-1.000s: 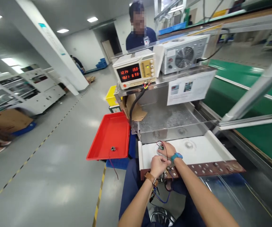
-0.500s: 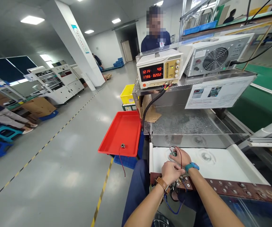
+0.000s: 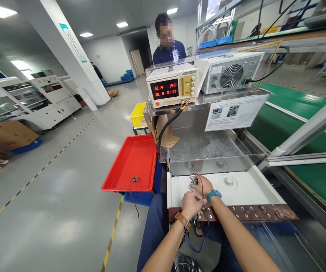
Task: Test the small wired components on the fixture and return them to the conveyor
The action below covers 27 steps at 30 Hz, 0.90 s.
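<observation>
My right hand (image 3: pixel 205 186) is closed on a small round circuit board (image 3: pixel 194 182) above the white tray (image 3: pixel 245 189). A red wire (image 3: pixel 202 184) loops up from the board and down to my left hand (image 3: pixel 191 204). The fingers of my left hand are pinched on the wire's end, at the brown terminal strip (image 3: pixel 248 212) with metal studs. Blue wires (image 3: pixel 194 250) hang below the strip. A power supply (image 3: pixel 173 85) with lit red digits stands on the shelf above.
A red tray (image 3: pixel 131 160) at the left holds another small board (image 3: pixel 135 179), its wire hanging over the edge. A second instrument with a fan (image 3: pixel 232 75) sits beside the supply. An instruction sheet (image 3: pixel 236 111) hangs on the shelf front. A person (image 3: pixel 168 53) stands behind it.
My view has turned to the right, so everything sits further left. The power supply's digits have changed, the upper right one from 48 to 1.49. Both hands keep nearly the same pose at the strip.
</observation>
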{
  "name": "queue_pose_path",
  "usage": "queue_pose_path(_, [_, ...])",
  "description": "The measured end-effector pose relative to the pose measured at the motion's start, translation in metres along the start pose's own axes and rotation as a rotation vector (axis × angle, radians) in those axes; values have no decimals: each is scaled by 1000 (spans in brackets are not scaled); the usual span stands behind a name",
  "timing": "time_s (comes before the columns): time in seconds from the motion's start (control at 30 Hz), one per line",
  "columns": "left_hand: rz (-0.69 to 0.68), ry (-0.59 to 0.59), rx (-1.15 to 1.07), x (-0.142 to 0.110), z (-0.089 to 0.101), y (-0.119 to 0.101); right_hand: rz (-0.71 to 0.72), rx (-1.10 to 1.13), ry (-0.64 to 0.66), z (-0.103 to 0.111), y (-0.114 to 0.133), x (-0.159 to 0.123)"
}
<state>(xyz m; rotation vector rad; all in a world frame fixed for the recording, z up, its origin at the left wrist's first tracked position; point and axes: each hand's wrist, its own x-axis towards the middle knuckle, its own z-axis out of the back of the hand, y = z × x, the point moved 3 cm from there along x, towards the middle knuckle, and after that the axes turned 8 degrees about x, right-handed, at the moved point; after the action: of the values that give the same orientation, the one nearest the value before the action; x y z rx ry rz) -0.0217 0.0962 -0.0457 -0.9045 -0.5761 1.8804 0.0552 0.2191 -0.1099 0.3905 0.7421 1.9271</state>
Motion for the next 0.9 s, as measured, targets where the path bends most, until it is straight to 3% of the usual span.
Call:
queue_pose_path(0.53, [-32,-7,-17,4,-4,5,38,26,74,2,-1,1])
queue_pose_path(0.9, [-3,-16,-25,2,-4,3,17,18,40,-1,-3,1])
